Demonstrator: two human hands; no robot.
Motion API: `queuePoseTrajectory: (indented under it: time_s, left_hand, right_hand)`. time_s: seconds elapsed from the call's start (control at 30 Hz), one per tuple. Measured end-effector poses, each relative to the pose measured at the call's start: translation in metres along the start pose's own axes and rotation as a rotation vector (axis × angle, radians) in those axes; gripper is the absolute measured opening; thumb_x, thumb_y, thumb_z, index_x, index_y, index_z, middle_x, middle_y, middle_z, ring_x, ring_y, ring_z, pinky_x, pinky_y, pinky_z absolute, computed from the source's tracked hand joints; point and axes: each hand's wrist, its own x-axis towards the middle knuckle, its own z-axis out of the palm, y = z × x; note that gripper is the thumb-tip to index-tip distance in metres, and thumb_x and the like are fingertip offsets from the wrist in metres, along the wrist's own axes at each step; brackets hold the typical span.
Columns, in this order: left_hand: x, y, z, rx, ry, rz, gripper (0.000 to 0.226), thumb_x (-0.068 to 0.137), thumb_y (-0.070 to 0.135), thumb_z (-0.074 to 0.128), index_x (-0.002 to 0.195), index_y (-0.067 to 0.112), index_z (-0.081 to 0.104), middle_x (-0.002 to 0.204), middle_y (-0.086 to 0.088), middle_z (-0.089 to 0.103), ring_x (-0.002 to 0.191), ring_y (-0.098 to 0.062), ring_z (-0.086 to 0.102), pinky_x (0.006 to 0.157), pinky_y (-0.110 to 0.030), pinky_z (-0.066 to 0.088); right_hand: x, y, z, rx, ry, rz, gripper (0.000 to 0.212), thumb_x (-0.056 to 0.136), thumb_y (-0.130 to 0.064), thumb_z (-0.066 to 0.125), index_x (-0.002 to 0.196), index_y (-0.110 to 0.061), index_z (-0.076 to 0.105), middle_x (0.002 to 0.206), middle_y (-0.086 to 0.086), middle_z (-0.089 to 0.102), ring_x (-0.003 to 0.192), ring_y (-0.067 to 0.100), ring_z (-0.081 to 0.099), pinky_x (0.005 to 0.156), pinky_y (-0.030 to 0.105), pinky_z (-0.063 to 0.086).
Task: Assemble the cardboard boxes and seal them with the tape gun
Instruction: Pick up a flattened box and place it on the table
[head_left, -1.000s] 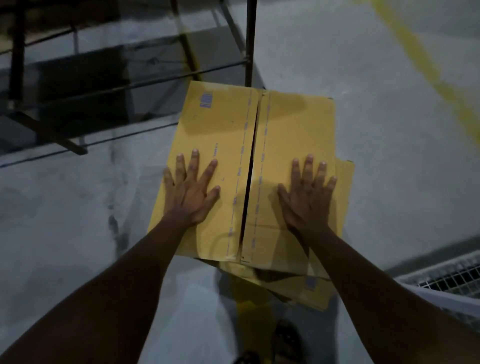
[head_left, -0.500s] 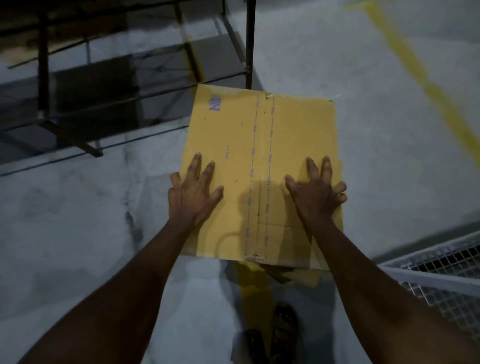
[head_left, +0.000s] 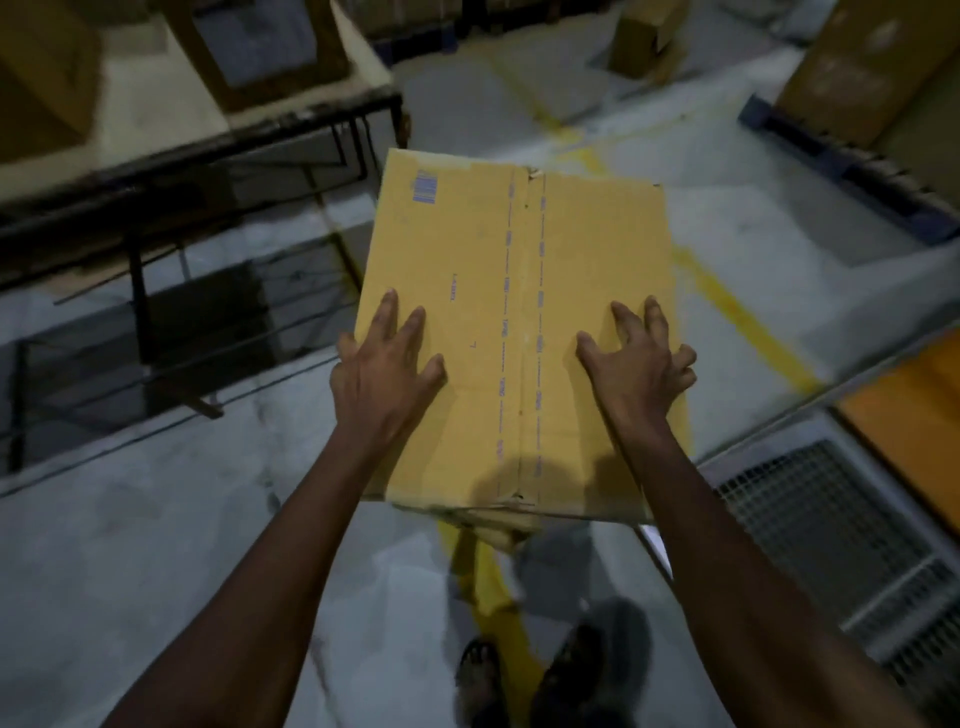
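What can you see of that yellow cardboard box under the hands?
The cardboard box is yellow-brown, its two top flaps closed along a centre seam with dashed blue print on either side and no tape visible. A blue barcode mark sits near its far left corner. The left hand lies spread on the left flap, the right hand arches on the right flap.

The blue print (head_left: 424, 187) on the yellow-brown cardboard box (head_left: 587, 249) is too blurred to read. Whether the outer fingers of the right hand (head_left: 636, 371) hook over its edge cannot be told. The picture's edges cut off dark sandalled feet (head_left: 480, 675) and an orange flat sheet (head_left: 909, 410).
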Motion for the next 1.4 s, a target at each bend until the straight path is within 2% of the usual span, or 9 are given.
queuePoseTrajectory:
  time_s: [0.3, 0.5, 0.67, 0.8, 0.87, 0.93, 1.03, 1.17, 1.4]
  left_hand:
    - [-0.041, 0.159, -0.093, -0.037, 0.138, 0.192, 0.064, 0.091, 0.056, 0.053, 0.149, 0.031, 0.042, 0.164, 0.003, 0.02, 0.13, -0.044, 0.037, 0.102, -0.051, 0.041]
    - [-0.066, 0.284, -0.069, -0.093, 0.062, 0.262, 0.069, 0.088, 0.062, 0.042, 0.151, 0.034, 0.036, 0.164, 0.006, 0.015, 0.135, -0.041, 0.034, 0.105, -0.051, 0.035]
    - [-0.101, 0.383, -0.019, -0.153, -0.104, 0.305, 0.064, 0.089, 0.059, 0.047, 0.149, 0.039, 0.036, 0.164, 0.01, 0.016, 0.131, -0.042, 0.033, 0.094, -0.047, 0.044]
    - [-0.122, 0.442, 0.007, -0.094, -0.178, 0.338, 0.064, 0.089, 0.059, 0.046, 0.148, 0.037, 0.034, 0.164, 0.004, 0.015, 0.129, -0.045, 0.034, 0.093, -0.047, 0.042]
    - [-0.124, 0.463, 0.01, -0.04, -0.231, 0.347, 0.069, 0.089, 0.062, 0.044, 0.15, 0.036, 0.028, 0.164, -0.001, 0.009, 0.133, -0.048, 0.028, 0.098, -0.052, 0.038]
    - [-0.128, 0.477, 0.014, 0.056, -0.295, 0.374, 0.078, 0.088, 0.07, 0.038, 0.154, 0.038, 0.015, 0.165, -0.006, -0.002, 0.141, -0.055, 0.009, 0.107, -0.066, 0.023]
    - [-0.146, 0.496, 0.022, 0.188, -0.355, 0.649, 0.089, 0.084, 0.084, 0.023, 0.156, 0.039, -0.003, 0.164, -0.008, -0.016, 0.146, -0.049, -0.014, 0.107, -0.077, -0.003]
    - [-0.181, 0.519, 0.023, 0.21, -0.485, 1.083, 0.102, 0.073, 0.093, 0.028, 0.154, 0.044, -0.01, 0.163, -0.004, -0.022, 0.149, -0.037, -0.019, 0.107, -0.076, -0.006]
    - [-0.194, 0.533, 0.027, 0.232, -0.467, 1.107, 0.098, 0.077, 0.088, 0.035, 0.153, 0.047, -0.011, 0.163, 0.0, -0.024, 0.149, -0.039, -0.015, 0.104, -0.079, -0.003]
  right_hand:
    - [-0.007, 0.081, -0.176, 0.137, 0.242, 0.15, 0.055, 0.075, -0.057, 0.057, 0.128, -0.043, 0.06, 0.156, -0.016, 0.033, 0.127, 0.039, 0.035, 0.101, 0.052, 0.028]
    - [0.012, 0.186, -0.263, 0.092, 0.296, 0.226, 0.055, 0.073, -0.052, 0.056, 0.127, -0.042, 0.061, 0.154, -0.015, 0.035, 0.123, 0.037, 0.037, 0.098, 0.049, 0.029]
    - [0.017, 0.296, -0.305, 0.015, 0.253, 0.332, 0.054, 0.072, -0.049, 0.058, 0.126, -0.042, 0.061, 0.153, -0.012, 0.037, 0.122, 0.038, 0.037, 0.096, 0.05, 0.031]
    - [0.024, 0.365, -0.323, -0.063, 0.073, 0.325, 0.051, 0.079, -0.05, 0.055, 0.13, -0.045, 0.056, 0.156, -0.009, 0.031, 0.128, 0.042, 0.031, 0.101, 0.051, 0.028]
    - [0.033, 0.384, -0.333, -0.08, 0.004, 0.297, 0.05, 0.083, -0.051, 0.054, 0.133, -0.048, 0.052, 0.159, -0.01, 0.027, 0.132, 0.043, 0.028, 0.106, 0.051, 0.026]
    - [0.042, 0.394, -0.34, -0.076, -0.035, 0.279, 0.048, 0.086, -0.053, 0.053, 0.133, -0.05, 0.05, 0.16, -0.01, 0.025, 0.135, 0.043, 0.026, 0.108, 0.052, 0.025]
    - [0.048, 0.401, -0.346, -0.078, -0.068, 0.244, 0.048, 0.089, -0.055, 0.054, 0.136, -0.049, 0.048, 0.162, -0.009, 0.022, 0.14, 0.042, 0.021, 0.112, 0.054, 0.02]
    - [0.032, 0.414, -0.352, -0.095, -0.058, 0.251, 0.046, 0.093, -0.054, 0.051, 0.138, -0.048, 0.047, 0.163, -0.01, 0.02, 0.149, 0.037, 0.009, 0.117, 0.062, 0.005]
    - [-0.024, 0.438, -0.368, -0.079, 0.102, 0.406, 0.039, 0.096, -0.048, 0.049, 0.134, -0.043, 0.053, 0.156, -0.008, 0.036, 0.147, 0.034, 0.02, 0.116, 0.063, 0.009]
